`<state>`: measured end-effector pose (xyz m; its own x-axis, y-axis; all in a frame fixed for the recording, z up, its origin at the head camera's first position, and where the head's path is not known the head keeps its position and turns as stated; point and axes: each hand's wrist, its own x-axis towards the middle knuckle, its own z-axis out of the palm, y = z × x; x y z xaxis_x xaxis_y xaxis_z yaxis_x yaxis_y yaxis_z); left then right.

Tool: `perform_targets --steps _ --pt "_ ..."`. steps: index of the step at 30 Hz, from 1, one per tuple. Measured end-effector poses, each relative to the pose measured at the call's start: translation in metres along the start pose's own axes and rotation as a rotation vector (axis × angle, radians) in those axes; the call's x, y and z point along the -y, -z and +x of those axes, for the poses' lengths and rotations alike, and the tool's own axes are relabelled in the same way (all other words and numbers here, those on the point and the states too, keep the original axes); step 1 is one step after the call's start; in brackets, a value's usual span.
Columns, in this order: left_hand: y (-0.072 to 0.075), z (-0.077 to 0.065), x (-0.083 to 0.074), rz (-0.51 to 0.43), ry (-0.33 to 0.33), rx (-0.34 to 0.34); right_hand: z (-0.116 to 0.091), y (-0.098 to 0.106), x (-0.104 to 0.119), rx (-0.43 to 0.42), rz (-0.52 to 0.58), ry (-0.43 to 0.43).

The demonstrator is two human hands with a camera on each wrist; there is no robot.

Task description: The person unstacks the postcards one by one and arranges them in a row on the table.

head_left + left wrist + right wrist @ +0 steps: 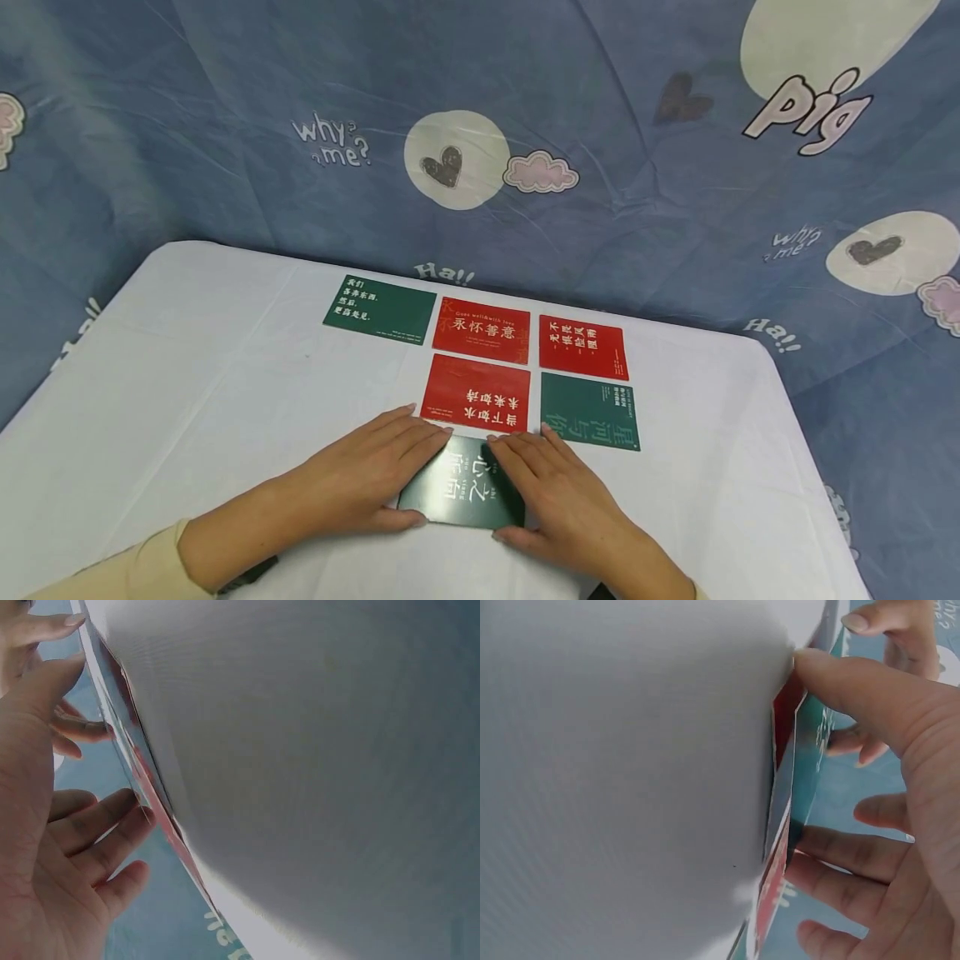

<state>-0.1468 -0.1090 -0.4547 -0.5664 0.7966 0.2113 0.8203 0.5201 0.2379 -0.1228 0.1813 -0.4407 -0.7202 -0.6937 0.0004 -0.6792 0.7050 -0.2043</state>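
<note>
A dark green card [461, 508] with white characters lies between both hands, close over the near part of the table. My left hand [363, 479] holds its left side, thumb at the near corner and fingers at the far one. On the right side, my right hand [562, 500] grips it the same way. Both wrist views show the green card [805, 761] edge-on between thumb and fingers. Just beyond it sits a red card [468, 383]. The fingertips of the right hand overlap the lower left of another green card [592, 400].
A back row holds a green card [397, 308], a red card [483, 342] and another red card [581, 358]. White cloth covers the table [225, 375]. Behind its far edge hangs a blue printed backdrop [300, 208].
</note>
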Motion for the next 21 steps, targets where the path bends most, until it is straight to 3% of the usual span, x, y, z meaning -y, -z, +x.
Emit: perform_targets --steps 11,21 --pt "0.018 0.001 0.005 -0.095 0.107 0.036 0.010 0.016 0.001 -0.048 0.030 -0.021" --pt "0.042 -0.007 0.027 -0.044 0.148 -0.010 0.051 0.028 0.004 -0.102 -0.004 0.059"
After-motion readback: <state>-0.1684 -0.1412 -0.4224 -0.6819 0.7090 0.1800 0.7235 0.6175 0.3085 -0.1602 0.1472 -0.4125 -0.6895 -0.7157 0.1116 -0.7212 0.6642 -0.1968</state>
